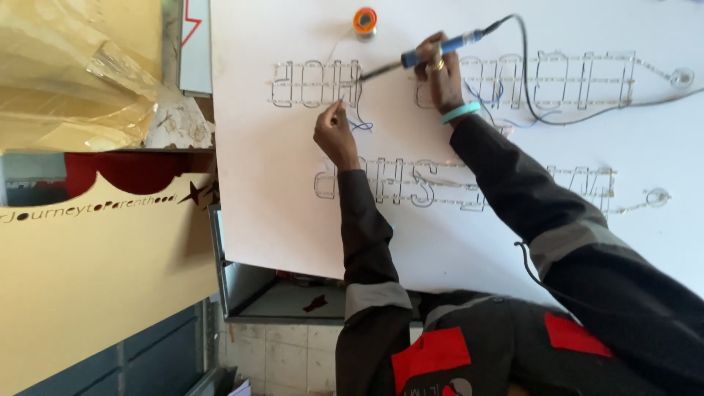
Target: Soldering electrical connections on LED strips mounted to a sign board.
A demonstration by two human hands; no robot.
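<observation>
Head view: right hand wraps closed around a blue-handled soldering iron; its dark metal tip points left and meets the row of clear outlined letter shapes lined with LED strips near that row's right end; left hand pinches a thin strand of solder wire between fingertips, narrow grip, strand rising towards the iron tip; both hands sit close together over the upper-left letter group.

Around them: black power cord runs from the iron's rear, curves down across the second letter row and off to the right; small orange spool of solder rests above the letters, just clear of the iron; thin blue wire loops beside the left hand; lower letter row is partly covered by both dark jacket sleeves; turquoise wristband on the right wrist, a ring on a right finger.

Surface: large white flat board, letters fixed on it; board overhangs a grey metal frame. Room: cream cut-out panel with lettering and a star shape at left; crumpled clear plastic sheeting above it; tiled floor below; red and black jacket at bottom.
</observation>
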